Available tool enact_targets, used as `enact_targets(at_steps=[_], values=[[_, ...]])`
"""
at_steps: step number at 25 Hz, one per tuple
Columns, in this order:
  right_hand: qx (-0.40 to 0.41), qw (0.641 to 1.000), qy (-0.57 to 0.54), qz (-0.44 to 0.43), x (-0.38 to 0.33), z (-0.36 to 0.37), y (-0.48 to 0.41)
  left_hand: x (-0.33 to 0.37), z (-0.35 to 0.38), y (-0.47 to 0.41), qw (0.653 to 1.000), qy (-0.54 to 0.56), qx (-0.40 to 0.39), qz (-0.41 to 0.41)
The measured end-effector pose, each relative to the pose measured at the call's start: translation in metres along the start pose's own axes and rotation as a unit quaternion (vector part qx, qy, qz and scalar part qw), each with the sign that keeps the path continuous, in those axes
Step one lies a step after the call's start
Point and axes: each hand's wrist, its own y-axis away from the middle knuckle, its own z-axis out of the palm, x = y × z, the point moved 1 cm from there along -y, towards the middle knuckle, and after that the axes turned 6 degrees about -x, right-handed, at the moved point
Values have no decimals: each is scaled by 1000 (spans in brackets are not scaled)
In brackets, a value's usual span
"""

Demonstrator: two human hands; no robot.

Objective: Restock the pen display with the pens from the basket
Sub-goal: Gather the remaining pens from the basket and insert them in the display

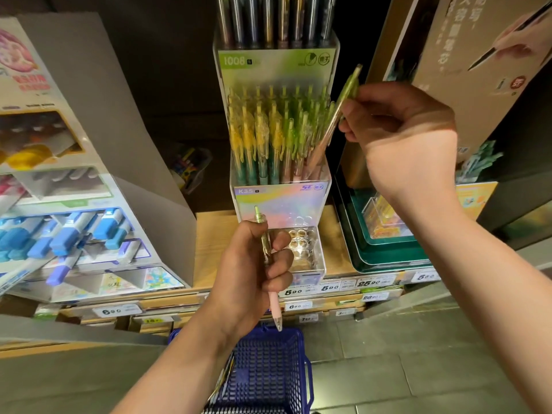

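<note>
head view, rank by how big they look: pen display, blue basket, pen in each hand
1. pen display
2. blue basket, partly cropped
3. pen in the left hand and pen in the right hand: alike, not ranked

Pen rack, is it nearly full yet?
Nearly. The middle rack is packed with pens. The right hand holds one pen tilted into its right end; the left hand grips a second pen. Left: spare pens in the basket, and the bottom tray has empty holes.

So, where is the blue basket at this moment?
In the head view the blue basket is at the bottom centre, just below the left hand and lower than the shelf's price tags.
</note>
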Motion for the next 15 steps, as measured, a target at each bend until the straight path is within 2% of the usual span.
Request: enact_targets(at_steps=[6, 9, 11, 13, 15], values=[[-9, 998, 61, -28, 2, 3, -2, -3, 0, -5, 1000, 3, 10, 22], [-46, 990, 133, 13, 11, 10, 4, -5, -1, -5, 996, -75, 18, 38], [-77, 981, 178, 31, 16, 12, 9, -4, 0, -3, 991, -121, -5, 51], [-90, 976, 193, 39, 19, 12, 12, -2, 2, -3, 985, -161, -28, 59], [-96, 974, 200, 40, 21, 11, 11, -1, 3, -4, 979, -193, -19, 63]])
